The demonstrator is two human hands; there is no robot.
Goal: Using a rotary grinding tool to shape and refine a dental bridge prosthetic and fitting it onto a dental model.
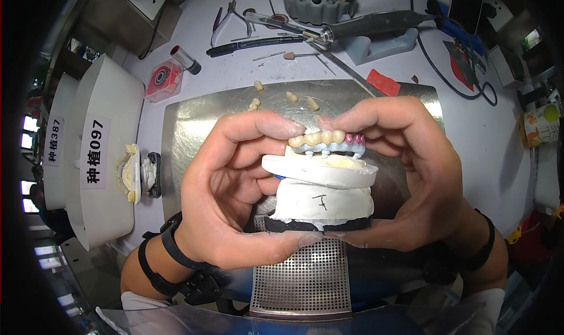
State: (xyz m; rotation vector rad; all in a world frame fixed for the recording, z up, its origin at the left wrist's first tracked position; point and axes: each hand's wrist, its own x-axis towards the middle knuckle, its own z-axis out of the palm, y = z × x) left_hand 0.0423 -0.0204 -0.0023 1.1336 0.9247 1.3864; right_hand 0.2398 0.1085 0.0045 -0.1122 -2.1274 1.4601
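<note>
Tooth bridge: here it is in the head view, the tooth bridge [326, 140], perched at the top of the plaster model [323, 197] between the two hands, cream crowns at left, pinkish-red at right, pale blue underneath.
Pegs below: they reach down to the upper plaster disc [320, 171]; whether they are fully home, I cannot tell.
Left hand: the left hand [229, 182] is curled round the model's side, index fingertip up by the crowns, thumb along the black base [294, 224].
Right hand: the right hand [411, 170] mirrors it, thumb at the base, index at the top; a firm two-handed clasp.
Progress: bridge and model are together, I'd judge that part done; seating and finish look open to checking.
Loose crowns: small tooth-coloured pieces [292, 97] lie on the metal plate [194, 135], off the model.
Near edge: the perforated panel [302, 282] runs below the thumbs toward the body.
Left edge: white trays [111, 111] stand beyond the plate, another cast [125, 173] against them.
Far edge: the handpiece [376, 24] sits in its rest [379, 48], with a red scrap [383, 83] at the plate's border.
Elbow room: widest, I'd say, on the right, inside the cable [427, 64].
</note>
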